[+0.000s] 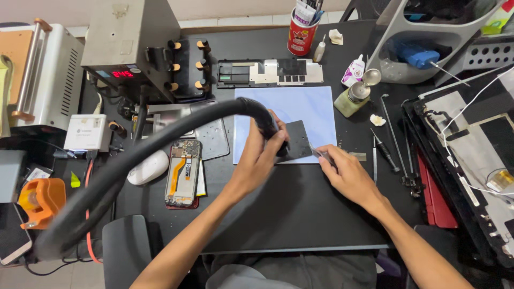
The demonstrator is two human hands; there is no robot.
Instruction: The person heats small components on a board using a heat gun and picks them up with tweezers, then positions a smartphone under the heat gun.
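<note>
My left hand (pixel 259 155) grips the nozzle end of a thick black flexible hose (pixel 160 134) that arcs in from the lower left. The nozzle points down at a dark flat panel (pixel 297 140) lying on the lower right part of a pale blue mat (pixel 300 107). My right hand (pixel 345 174) holds thin metal tweezers (pixel 320 153) whose tip touches the panel's right edge. An opened phone (pixel 183 174) with an orange flex cable lies face down to the left of my left arm.
A grey machine with a red display (pixel 123 73) stands at the back left. A red cup of tools (pixel 301 33), a pump bottle (pixel 354 97), screwdrivers (pixel 384 151), a white mouse (pixel 148 167) and a dismantled screen frame (pixel 471 144) lie around the black desk mat.
</note>
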